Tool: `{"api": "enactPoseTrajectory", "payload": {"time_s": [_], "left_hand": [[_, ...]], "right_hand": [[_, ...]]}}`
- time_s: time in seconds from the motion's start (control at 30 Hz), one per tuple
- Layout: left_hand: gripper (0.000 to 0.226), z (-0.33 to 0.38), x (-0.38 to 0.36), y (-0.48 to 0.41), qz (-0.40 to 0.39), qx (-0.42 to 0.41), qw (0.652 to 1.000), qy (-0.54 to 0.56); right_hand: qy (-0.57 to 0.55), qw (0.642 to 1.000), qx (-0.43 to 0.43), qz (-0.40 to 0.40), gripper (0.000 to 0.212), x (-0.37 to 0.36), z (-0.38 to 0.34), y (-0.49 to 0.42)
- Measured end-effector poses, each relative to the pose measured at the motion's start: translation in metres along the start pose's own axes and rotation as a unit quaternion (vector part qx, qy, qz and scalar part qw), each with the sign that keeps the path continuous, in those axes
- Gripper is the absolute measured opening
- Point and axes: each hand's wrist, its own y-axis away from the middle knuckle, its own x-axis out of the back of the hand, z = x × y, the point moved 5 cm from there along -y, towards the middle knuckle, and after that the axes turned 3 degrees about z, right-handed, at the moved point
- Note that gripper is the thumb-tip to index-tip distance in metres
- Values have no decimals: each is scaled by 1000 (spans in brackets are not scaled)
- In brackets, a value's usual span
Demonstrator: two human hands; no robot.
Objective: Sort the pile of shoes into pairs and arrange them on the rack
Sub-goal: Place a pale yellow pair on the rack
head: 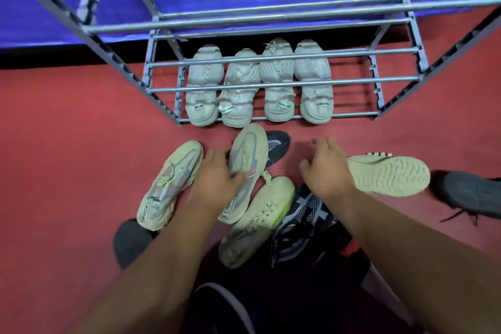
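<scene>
While my left hand (217,179) is closing over the middle of a cream shoe (245,171), I am judging that this step is pairing it with its match (170,184), which is lying just beside it on the red floor (67,157) with the same grey panel and heel lettering. To do it well, I am thinking the grip should sit at the collar or midfoot so the toe is not drooping, and the twin should be taken next so both are going up together, toes pointing the same way as the row already placed. My right hand (325,168) is hovering open above a black shoe (303,222), fingers spread, holding nothing. Motion blur is softening the left fingers, so the grip is probably only partial.

Around the hands the pile is lying loose: a cream shoe with a green edge (257,219) touching the held one, another cream shoe turned sole-up (390,175) at right, a dark toe (276,144) poking out behind, and a grey shoe (469,195) at the far right edge.

As for the rack (271,87), its lowest shelf is holding four white shoes (260,84) side by side, heels toward me. They are filling the left and centre, leaving room at the right. The upper bars are showing nothing on them.
</scene>
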Motion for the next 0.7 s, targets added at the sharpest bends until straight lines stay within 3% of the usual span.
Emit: {"api": "enactPoseTrajectory", "payload": {"time_s": [0.13,0.2,0.3,0.4,0.5,0.57,0.7], "left_hand": [[85,-26,-6,46,-40,34,997,-58],[101,-35,-5,60,-38,81,995,-33],[96,-53,3,74,-15,182,982,49],[71,-77,24,80,9,189,982,7],[62,-110,47,81,42,191,979,-51],[64,-132,54,84,44,204,975,-77],[90,-162,45,87,-25,226,972,-52]], "right_hand": [[20,998,53,-30,24,-11,-34,38],[10,996,72,-56,21,-17,-51,55],[-55,990,70,-111,23,-28,-74,77],[-77,986,37,-140,34,-40,-93,93],[-90,983,-7,-158,56,-57,-107,99],[-105,979,-45,-166,72,-69,-114,100],[-111,975,-105,-164,99,-97,-125,100]]}}
